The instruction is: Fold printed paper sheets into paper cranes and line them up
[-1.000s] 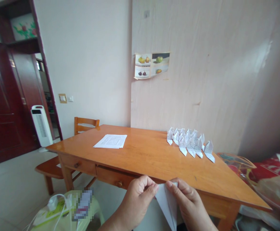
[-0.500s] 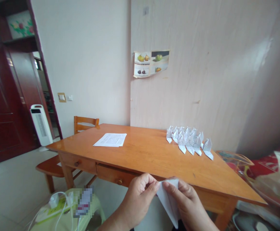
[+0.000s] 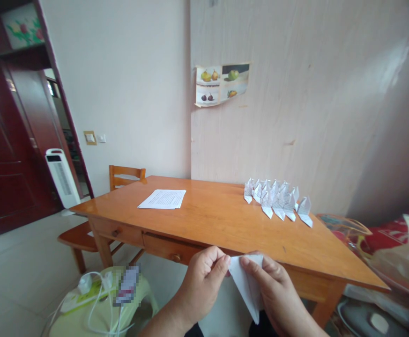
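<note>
A folded white paper [image 3: 247, 285], tapering to a point at the bottom, is held between my two hands in front of the table's near edge. My left hand [image 3: 206, 281] pinches its upper left corner between thumb and forefinger. My right hand [image 3: 276, 285] grips its right side, with the thumb lying on the front face and the other fingers behind. Several folded paper figures [image 3: 279, 201] stand in rows at the table's back right. A stack of printed sheets [image 3: 162, 199] lies on the left half of the table.
The wooden table [image 3: 211, 220] has drawers along its front. At the lower left, a green stool [image 3: 81, 323] carries a power strip, cables and a blurred-out object. A chair [image 3: 127, 171] stands behind the table, a bench [image 3: 79, 236] at its left. Bags [image 3: 401, 252] are at the right.
The view has shifted a little, so the wall and table appear slightly higher. Both hands keep their hold on the folded paper, whose shape looks nearly the same.
</note>
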Motion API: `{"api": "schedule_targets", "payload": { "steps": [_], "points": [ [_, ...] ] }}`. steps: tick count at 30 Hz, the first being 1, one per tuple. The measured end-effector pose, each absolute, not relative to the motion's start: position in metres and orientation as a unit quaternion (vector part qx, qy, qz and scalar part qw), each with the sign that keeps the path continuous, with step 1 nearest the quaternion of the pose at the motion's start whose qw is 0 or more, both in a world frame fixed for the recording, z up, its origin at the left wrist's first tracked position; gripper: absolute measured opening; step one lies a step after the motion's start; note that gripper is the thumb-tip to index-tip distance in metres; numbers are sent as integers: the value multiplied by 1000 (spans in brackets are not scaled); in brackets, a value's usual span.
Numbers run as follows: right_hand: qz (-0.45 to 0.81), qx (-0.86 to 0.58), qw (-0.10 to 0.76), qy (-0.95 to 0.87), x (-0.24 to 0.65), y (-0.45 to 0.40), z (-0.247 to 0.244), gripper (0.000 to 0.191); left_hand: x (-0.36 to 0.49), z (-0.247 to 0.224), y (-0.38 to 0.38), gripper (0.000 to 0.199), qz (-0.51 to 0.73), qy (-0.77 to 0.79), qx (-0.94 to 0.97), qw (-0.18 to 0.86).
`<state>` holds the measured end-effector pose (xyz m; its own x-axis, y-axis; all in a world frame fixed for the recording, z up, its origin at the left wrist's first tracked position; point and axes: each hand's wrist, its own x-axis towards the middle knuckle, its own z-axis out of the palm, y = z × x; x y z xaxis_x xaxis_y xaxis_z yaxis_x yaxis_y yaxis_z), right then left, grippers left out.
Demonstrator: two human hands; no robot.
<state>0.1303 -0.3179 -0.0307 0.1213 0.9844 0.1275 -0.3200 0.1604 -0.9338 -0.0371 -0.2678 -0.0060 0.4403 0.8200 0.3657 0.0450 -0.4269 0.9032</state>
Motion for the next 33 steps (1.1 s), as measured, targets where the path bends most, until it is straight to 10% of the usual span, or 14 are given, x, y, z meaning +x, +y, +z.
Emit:
{"api": "schedule_targets", "payload": {
  "steps": [33],
  "points": [
    [475, -445, 631, -422, 129, -316, -29, 38, -34, -11, -266, 36, 421, 303, 683, 514]
  ]
}}
